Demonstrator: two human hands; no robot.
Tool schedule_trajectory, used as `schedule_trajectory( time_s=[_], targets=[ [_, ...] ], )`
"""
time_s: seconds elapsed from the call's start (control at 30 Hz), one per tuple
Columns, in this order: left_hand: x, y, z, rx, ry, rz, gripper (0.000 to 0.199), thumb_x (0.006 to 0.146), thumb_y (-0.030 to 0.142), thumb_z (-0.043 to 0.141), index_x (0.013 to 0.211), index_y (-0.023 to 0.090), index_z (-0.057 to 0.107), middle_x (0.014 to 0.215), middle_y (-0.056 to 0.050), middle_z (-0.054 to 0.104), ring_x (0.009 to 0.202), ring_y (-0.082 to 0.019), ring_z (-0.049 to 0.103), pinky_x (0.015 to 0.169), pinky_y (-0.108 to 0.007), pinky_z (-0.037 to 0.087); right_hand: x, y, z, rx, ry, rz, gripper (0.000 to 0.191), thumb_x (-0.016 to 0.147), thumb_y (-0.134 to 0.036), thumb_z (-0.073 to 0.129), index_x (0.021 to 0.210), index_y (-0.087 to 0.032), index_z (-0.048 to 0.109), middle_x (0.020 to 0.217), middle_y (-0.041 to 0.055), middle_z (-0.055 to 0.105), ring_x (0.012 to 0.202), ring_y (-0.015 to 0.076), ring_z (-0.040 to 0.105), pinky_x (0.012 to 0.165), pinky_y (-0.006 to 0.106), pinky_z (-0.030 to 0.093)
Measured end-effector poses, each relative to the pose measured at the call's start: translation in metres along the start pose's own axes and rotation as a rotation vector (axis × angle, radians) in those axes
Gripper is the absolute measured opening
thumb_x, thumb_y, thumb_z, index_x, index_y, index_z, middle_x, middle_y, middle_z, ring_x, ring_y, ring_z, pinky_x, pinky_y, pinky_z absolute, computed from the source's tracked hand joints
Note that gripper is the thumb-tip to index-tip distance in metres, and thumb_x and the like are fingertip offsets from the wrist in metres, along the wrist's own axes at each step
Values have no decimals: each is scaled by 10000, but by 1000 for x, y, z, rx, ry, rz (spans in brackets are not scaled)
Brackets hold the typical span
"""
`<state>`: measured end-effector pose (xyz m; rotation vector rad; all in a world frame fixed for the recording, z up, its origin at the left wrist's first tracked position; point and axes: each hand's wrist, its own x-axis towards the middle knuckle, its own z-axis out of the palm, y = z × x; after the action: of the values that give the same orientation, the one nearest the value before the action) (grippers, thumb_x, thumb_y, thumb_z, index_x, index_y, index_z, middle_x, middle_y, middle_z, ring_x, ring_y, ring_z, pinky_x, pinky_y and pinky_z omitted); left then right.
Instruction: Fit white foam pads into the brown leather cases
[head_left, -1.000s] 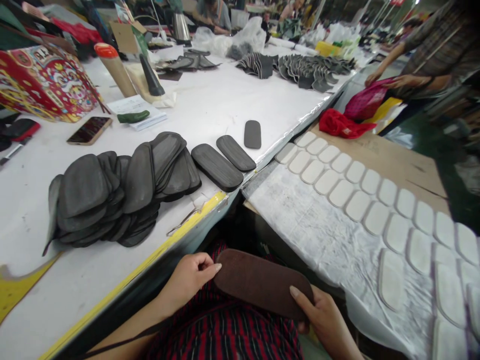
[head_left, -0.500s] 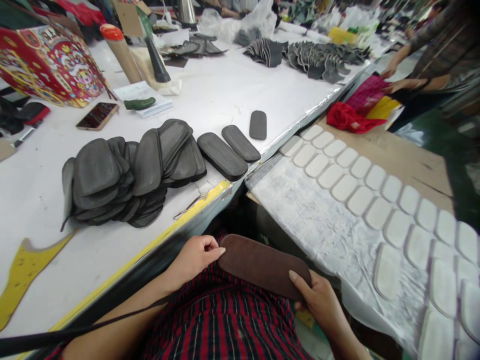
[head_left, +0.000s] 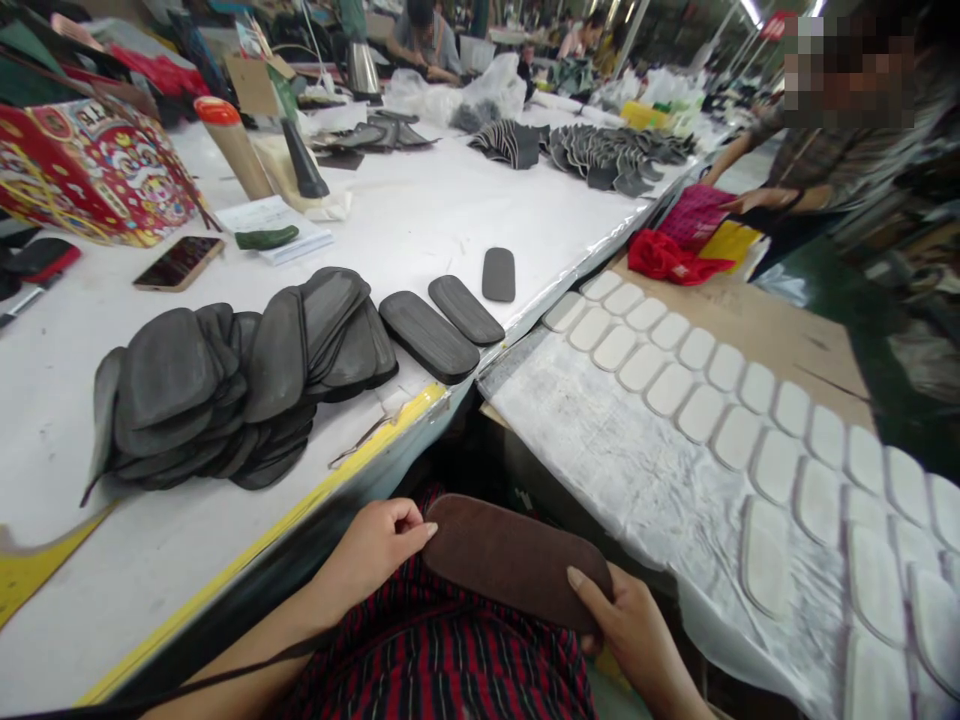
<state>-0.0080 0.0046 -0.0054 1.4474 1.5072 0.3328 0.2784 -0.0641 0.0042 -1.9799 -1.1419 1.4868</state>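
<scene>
A long brown piece with rounded ends (head_left: 514, 560) lies over my lap between my two hands. My left hand (head_left: 390, 550) pinches its left end between thumb and fingers. My right hand (head_left: 619, 610) grips the opposite end, thumb on top and fingers underneath. Beyond my left hand, a heap of dark grey rounded pieces (head_left: 172, 365) is on the white table (head_left: 420, 210). Two dark oblong pieces, one of them (head_left: 429, 335) nearer me, and a small grey one (head_left: 499, 275) sit right of the heap.
At right, pale rounded pieces (head_left: 697, 412) stand in rows on a sheet-covered board (head_left: 592, 430). A person (head_left: 817, 170) handles red and pink cloth (head_left: 675, 255) beyond it. A phone (head_left: 178, 263), cucumber (head_left: 266, 238), red box (head_left: 97, 170) and yellow piece (head_left: 45, 575) are on the table.
The view has tilted up, so the table and boards appear lower and more of the background shows. Both hands keep their hold on the brown piece.
</scene>
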Motion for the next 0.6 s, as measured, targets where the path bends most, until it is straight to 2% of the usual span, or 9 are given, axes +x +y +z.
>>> schedule_trajectory(
  time_s=[0.27, 0.4, 0.6],
  targets=[
    [4, -3, 1, -32, -19, -39, 329, 744, 447, 513, 568, 169, 506, 502, 66, 421, 489, -97, 363, 486, -218, 273, -2, 1, 4, 52, 36, 9, 379, 769, -517, 516, 770, -141, 565, 572, -19, 479, 373, 102, 457, 344, 205, 372],
    [2, 1, 1, -59, -24, -78, 331, 744, 454, 505, 564, 177, 483, 466, 77, 388, 441, -90, 335, 457, -216, 255, -1, 0, 4, 40, -7, 18, 366, 768, -505, 517, 790, -142, 565, 603, -15, 479, 409, 109, 467, 346, 211, 414],
    [1, 5, -1, -90, -90, -140, 350, 766, 493, 479, 604, 182, 483, 431, 85, 373, 406, -89, 345, 428, -204, 259, -1, -6, 2, 40, -29, -16, 333, 813, -440, 497, 798, -120, 584, 558, -26, 483, 362, 91, 477, 337, 178, 378]
  ],
)
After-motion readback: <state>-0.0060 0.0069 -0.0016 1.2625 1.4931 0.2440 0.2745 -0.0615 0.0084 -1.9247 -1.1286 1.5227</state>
